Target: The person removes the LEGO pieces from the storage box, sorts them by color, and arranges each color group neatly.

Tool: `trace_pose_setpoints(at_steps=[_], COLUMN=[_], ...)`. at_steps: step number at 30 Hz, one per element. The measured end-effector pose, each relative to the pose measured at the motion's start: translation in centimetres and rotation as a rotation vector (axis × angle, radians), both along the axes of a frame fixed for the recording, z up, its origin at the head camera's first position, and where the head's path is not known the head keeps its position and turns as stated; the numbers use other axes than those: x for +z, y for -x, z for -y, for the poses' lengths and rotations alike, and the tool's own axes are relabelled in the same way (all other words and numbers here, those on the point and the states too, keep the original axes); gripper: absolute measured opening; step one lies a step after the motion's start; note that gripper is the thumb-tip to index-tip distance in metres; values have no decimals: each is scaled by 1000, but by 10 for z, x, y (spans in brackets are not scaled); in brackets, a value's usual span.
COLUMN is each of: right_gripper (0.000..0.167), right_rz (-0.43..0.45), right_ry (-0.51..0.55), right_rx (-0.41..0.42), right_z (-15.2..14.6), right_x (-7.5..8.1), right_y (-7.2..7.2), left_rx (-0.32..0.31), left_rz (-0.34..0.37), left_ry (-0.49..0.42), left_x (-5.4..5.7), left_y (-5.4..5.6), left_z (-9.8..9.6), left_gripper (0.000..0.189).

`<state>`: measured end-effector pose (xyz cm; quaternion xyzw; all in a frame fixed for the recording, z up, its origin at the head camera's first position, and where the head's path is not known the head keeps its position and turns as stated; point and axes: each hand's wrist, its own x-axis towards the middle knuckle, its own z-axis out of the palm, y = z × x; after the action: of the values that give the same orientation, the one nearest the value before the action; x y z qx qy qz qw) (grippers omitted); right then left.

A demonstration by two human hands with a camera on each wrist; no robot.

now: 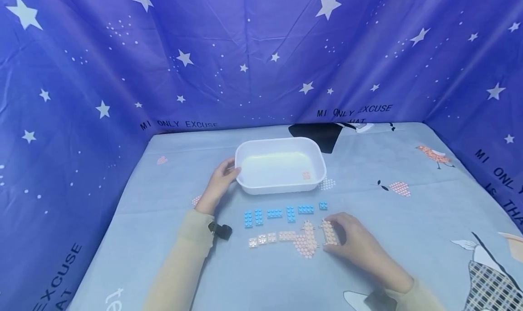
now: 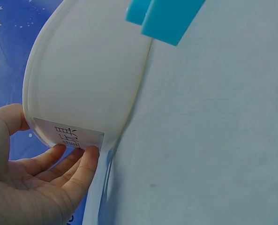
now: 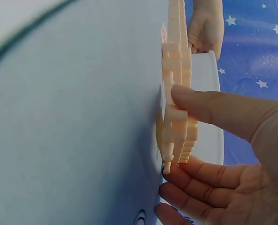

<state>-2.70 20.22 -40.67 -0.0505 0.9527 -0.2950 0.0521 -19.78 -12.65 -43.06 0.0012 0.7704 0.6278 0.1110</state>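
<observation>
My left hand (image 1: 220, 180) grips the left end of a white plastic bin (image 1: 282, 189), thumb at the rim. In the left wrist view the fingertips press its outer wall by a printed label (image 2: 73, 133). Between thumb and fingers, my right hand (image 1: 361, 245) pinches a peach toy brick with axle pins (image 1: 330, 233) by its two ends, low over the cloth. Just left of it lies a similar peach axle brick (image 1: 309, 234). Inside the bin is a small pinkish patch (image 1: 306, 175); whether it is a brick or something else, I cannot tell.
Several blue bricks (image 1: 290, 214) form a row in front of the bin. Nearer me, a row of small peach bricks (image 1: 262, 239) lies on the pale blue patterned cloth (image 1: 143, 211). Purple star-printed curtains (image 1: 245, 52) enclose the back and sides.
</observation>
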Motion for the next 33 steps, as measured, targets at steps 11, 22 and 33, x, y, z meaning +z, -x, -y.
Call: trace_pose_setpoints(at_steps=[11, 22, 33], right_gripper=[66, 69, 72], right_rz=[21, 26, 34], right_ry=[-29, -19, -46], right_rx=[-20, -3, 6], right_z=[2, 2, 3], right_x=[-4, -6, -4], right_y=[-3, -5, -1], left_rx=[-13, -1, -6], left_rz=[-19, -20, -38], left_ry=[-8, -16, -12], left_x=[-2, -2, 1], left_y=[-1, -2, -3], left_z=[0, 0, 1], left_gripper=[57, 55, 57])
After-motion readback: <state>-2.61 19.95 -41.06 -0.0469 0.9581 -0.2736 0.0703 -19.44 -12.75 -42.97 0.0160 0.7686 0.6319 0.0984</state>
